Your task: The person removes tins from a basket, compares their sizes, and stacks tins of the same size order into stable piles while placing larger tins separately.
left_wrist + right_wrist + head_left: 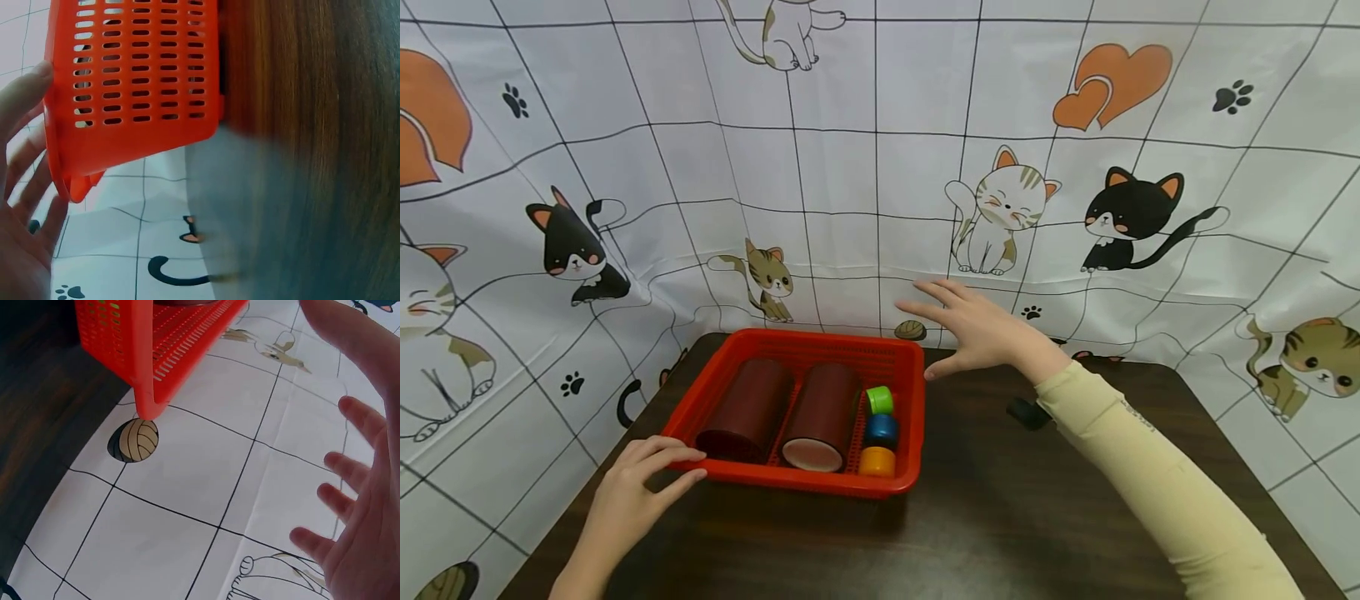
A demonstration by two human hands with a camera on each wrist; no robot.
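I have the red basket on the left half of the dark wooden table, its far side near the patterned cloth. Inside it, two dark reddish-brown cylinders lie side by side: the left one shows me a dark end, the right one a pale end. Along the basket's right wall I make out a row of three small pieces, green farthest, then blue, then orange nearest.

The left hand touches the basket's rim at the near left corner, fingers relaxed and thumb apart from them, not curled round it. The right hand hangs in the air just beside the far right corner, fingers spread and holding nothing; the right wrist view shows me a gap to the basket.

By the pale yellow sleeve sits something small and black; I cannot tell what. Behind everything, the white cloth carries cats, hearts and paw prints.
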